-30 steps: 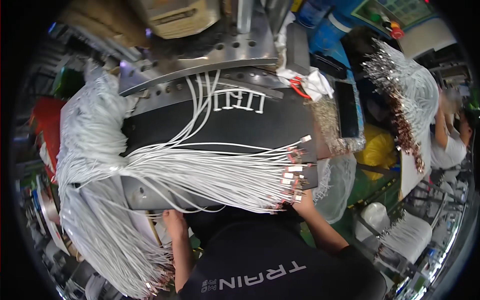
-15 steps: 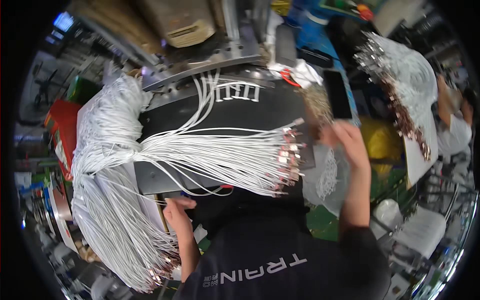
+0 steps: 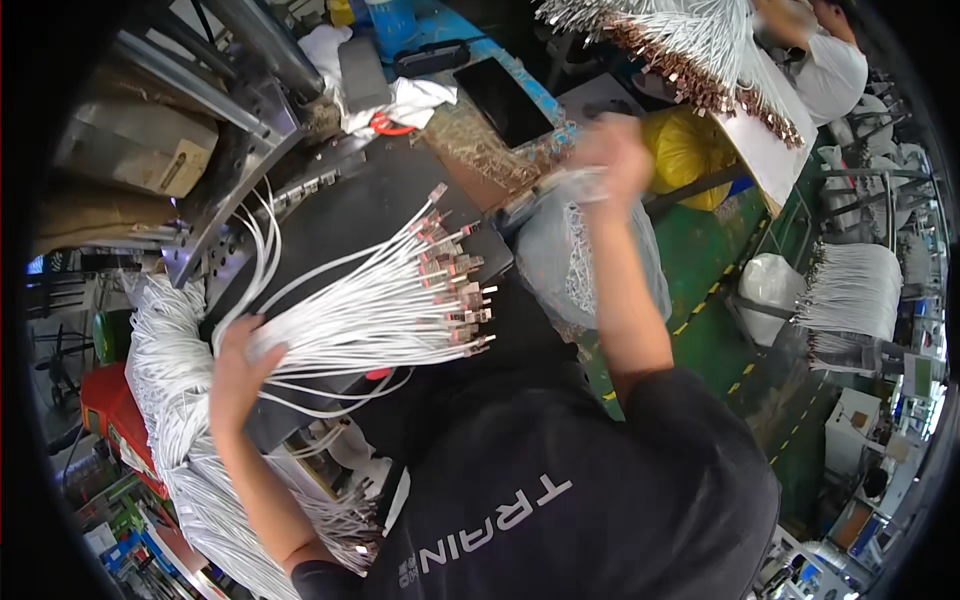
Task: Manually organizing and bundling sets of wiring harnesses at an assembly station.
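Observation:
A fan of white cables (image 3: 350, 310) with copper-coloured connector ends lies across the dark work surface (image 3: 385, 190), its ends toward the right. My left hand (image 3: 243, 375) is closed over these cables at their left part, with thumb and fingers around some of them. My right hand (image 3: 615, 160) is raised at the far right, beside the upper rim of a clear plastic bag (image 3: 640, 270). Small white pieces (image 3: 578, 265) lie inside that bag. Motion smears the right hand's fingers, so whether they grip anything is hidden.
A large heap of white cables (image 3: 165, 350) hangs at the left. Beyond the surface stand a metal machine (image 3: 235, 190), red-handled scissors (image 3: 390, 126), and a black phone (image 3: 503, 100). Another person (image 3: 830, 75) is near a cable-laden table (image 3: 765, 155) at far right.
My left hand has moved up onto the cable fan. My right hand has shifted to the plastic bag's rim. The whole view has swung toward the right.

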A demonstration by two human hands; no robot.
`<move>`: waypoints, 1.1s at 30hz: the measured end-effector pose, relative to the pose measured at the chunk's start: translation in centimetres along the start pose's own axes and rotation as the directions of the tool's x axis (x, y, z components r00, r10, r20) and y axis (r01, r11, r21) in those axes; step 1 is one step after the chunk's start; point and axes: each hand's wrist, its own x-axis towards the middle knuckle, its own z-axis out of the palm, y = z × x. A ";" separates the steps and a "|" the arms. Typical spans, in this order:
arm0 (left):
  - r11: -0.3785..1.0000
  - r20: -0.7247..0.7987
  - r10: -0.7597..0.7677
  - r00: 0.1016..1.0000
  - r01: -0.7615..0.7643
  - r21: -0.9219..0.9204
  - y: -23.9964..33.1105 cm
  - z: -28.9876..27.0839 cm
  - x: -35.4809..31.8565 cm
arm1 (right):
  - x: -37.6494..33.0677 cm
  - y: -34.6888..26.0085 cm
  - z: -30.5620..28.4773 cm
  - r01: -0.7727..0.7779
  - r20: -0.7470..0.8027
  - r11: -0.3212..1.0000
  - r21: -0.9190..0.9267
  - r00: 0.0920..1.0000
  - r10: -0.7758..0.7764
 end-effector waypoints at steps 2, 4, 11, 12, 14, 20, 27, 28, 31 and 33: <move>0.999 0.120 0.017 0.993 -0.021 0.030 -1.4 -1.9 0.0 | 4.8 2.2 -9.8 0.275 -0.348 0.946 0.171 0.915 -0.203; 1.000 0.145 -0.029 0.989 0.030 -0.004 -1.1 -2.1 1.1 | 6.6 7.6 -16.6 0.241 -0.544 0.963 0.123 0.828 -0.138; 0.870 0.069 -0.222 0.973 0.229 -0.437 -6.1 -0.5 0.8 | -0.8 28.7 -26.3 0.204 0.303 0.401 -0.893 0.932 0.200; 0.841 0.037 -0.266 0.963 0.250 -0.479 -8.0 -0.7 -0.1 | -1.2 25.0 -22.8 0.039 0.133 0.413 -0.910 0.970 0.201; 0.779 -0.023 -0.331 0.943 0.260 -0.570 -11.0 -1.2 -1.2 | -0.3 18.6 -19.8 -0.028 -0.014 0.496 -0.868 0.999 0.031; 0.999 -0.166 -0.035 0.985 0.030 -0.032 0.7 2.2 2.9 | -0.6 1.1 -2.2 0.430 0.318 0.804 -0.411 0.894 -0.315; 0.873 -0.064 0.083 0.995 -0.103 -0.476 6.9 -0.6 7.0 | -11.7 2.3 16.1 0.882 0.951 0.472 0.005 0.143 -0.276; 0.782 -0.137 0.063 0.989 -0.134 -0.609 6.4 -1.7 6.1 | -10.9 0.4 17.5 0.871 0.981 0.488 -0.046 0.130 -0.140; 0.691 -0.169 -0.029 0.985 -0.102 -0.716 2.6 -2.6 3.4 | -10.5 -3.6 19.9 0.847 0.988 0.515 -0.131 0.069 0.138; 0.711 -0.102 -0.113 0.988 0.009 -0.703 -0.3 -2.0 2.1 | -10.6 -4.8 20.5 0.986 0.995 0.160 -0.045 0.029 0.100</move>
